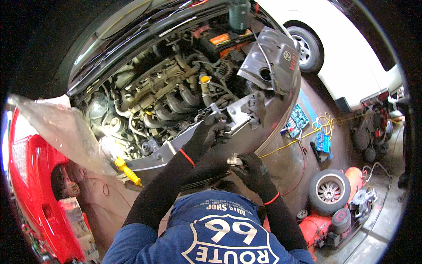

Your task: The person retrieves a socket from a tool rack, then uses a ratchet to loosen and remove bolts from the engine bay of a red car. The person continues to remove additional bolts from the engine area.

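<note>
My left hand (213,132), in a dark glove, is at the front metal support (176,145) of an open engine bay (158,97), fingers curled on something small that I cannot make out. Below and to its right, my gloved right hand (248,169) grips a small silver metal object (235,161) above the dark bumper edge. A silver bracket (241,110) lies just right of my left hand. A yellow tool (129,172) rests at the bay's lower left, and a grey plastic engine cover (263,57) lies at the upper right, near the battery (211,44).
A red car body (35,167) with plastic sheeting (70,132) stands at left. A white vehicle (351,53) is at upper right. On the floor are blue tool cases (296,119), a yellow hose (277,150), a loose wheel (329,189) and a red compressor (316,231).
</note>
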`<state>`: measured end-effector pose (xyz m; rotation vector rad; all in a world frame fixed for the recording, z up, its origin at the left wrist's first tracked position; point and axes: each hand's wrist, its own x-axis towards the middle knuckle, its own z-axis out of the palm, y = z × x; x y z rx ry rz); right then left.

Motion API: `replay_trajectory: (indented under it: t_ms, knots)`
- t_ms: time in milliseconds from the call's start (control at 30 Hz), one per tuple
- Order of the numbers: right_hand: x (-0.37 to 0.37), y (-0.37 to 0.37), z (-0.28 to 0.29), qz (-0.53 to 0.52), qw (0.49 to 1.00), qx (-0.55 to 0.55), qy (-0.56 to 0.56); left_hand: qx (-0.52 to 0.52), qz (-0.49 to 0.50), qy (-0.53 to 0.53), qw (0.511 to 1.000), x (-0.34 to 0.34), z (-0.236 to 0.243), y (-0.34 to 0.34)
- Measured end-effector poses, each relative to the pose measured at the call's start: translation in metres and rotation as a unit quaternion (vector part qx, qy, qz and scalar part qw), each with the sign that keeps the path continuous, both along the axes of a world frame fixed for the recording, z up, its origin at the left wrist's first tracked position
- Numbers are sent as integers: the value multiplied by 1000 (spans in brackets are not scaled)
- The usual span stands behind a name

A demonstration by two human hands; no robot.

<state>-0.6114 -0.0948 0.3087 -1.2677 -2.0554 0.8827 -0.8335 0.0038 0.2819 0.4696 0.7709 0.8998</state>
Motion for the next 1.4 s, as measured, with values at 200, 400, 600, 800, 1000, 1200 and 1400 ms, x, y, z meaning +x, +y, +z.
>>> replay_trajectory:
  t_ms: [200, 400, 600, 800, 1000, 1200, 1400]
  knots:
    - [-57, 41, 21, 130, 989, 49, -52, 175, 42, 150, 972, -37, 51, -60]
    - [-119, 51, 31, 260, 948, 139, -119, 218, 121, 356, 900, -94, 31, -85]
    - [-193, 53, 39, 310, 941, 110, -80, 184, 234, 206, 932, -150, 26, -122]
    - [-290, 46, 57, 252, 967, -16, 43, 254, 252, 360, 862, -225, 52, -121]
    - [-386, 57, 67, 140, 972, -19, 186, 321, 273, 414, 807, -307, 85, -101]
    - [-444, 61, 67, 28, 662, -439, 607, 256, 283, 375, 845, -340, 96, -87]
    - [-450, 96, 22, 136, 420, -583, 683, 130, -1, 646, 752, -348, 74, -131]
